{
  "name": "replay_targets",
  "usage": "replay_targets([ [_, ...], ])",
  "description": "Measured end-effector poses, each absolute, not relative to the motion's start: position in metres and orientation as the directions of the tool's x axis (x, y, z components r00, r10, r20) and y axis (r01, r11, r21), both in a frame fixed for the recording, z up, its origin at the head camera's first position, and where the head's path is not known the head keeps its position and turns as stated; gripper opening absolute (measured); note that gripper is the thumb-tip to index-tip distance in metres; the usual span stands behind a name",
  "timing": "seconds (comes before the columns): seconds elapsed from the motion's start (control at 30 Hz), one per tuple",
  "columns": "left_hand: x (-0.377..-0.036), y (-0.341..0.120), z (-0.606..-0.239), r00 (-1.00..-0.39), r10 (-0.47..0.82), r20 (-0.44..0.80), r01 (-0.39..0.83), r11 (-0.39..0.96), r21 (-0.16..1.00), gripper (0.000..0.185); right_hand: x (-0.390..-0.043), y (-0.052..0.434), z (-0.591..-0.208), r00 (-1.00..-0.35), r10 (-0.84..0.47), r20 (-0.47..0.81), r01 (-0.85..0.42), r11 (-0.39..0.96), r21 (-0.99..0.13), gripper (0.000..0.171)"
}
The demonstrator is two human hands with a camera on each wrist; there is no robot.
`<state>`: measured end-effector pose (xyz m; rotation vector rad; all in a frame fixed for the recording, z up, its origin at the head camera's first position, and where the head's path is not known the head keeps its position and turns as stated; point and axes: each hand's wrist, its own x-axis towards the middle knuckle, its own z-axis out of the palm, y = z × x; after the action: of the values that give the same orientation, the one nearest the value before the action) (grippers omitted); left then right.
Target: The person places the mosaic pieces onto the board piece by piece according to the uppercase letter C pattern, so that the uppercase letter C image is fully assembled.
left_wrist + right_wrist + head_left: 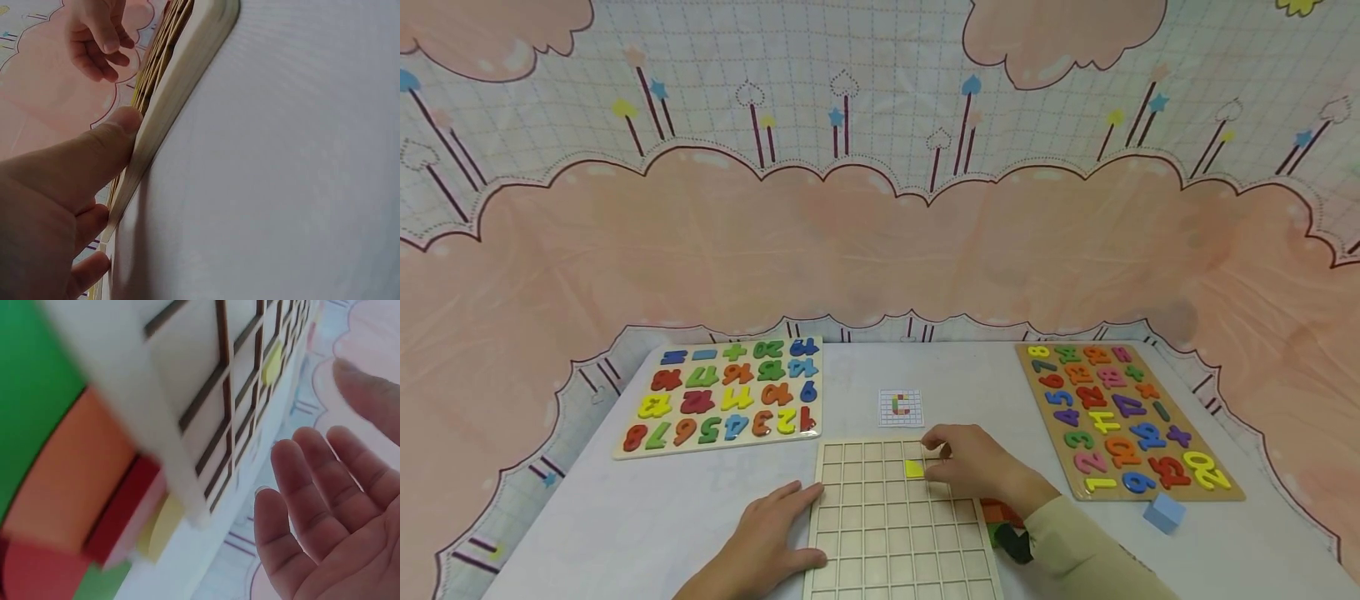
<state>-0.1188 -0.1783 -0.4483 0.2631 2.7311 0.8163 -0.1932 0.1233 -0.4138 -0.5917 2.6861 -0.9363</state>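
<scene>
We see the wooden grid board (895,533) lying at the table's (647,517) near edge, its lower part cut off by the frame. Our left hand (767,542) rests flat against its left edge, fingers relaxed. Our right hand (977,467) hovers with loose, empty fingers beside the yellow tile (913,468) in a cell. Colored blocks (1003,529) lie half hidden under the sleeve.

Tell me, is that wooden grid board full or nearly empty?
Nearly empty: the grid board shows only one yellow tile in a cell; other visible cells are bare.
</scene>
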Motion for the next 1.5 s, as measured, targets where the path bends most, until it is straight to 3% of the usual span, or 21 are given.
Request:
replay_targets([
  [0.4,-0.119,-0.179,-0.45,-0.942,0.262,-0.209,0.103,0.82,0.563,0.086,-0.185,0.155,-0.413,-0.937,-0.333,-0.106,-0.197,0.754,-0.627,0.044],
  [0.73,-0.118,-0.18,-0.451,-0.943,0.272,-0.192,0.117,0.812,0.572,0.086,-0.178,0.177,-0.416,-0.947,-0.276,-0.167,-0.139,0.815,-0.562,0.038],
  [1.13,-0.116,-0.181,-0.45,-0.942,0.296,-0.158,0.152,0.796,0.586,0.084,-0.175,0.19,-0.422,-0.925,-0.303,-0.23,-0.143,0.837,-0.528,0.022],
  [1.5,-0.115,-0.18,-0.45,-0.943,0.294,-0.156,0.155,0.802,0.578,0.085,-0.175,0.193,-0.426,-0.917,-0.331,-0.225,-0.168,0.829,-0.534,0.02],
])
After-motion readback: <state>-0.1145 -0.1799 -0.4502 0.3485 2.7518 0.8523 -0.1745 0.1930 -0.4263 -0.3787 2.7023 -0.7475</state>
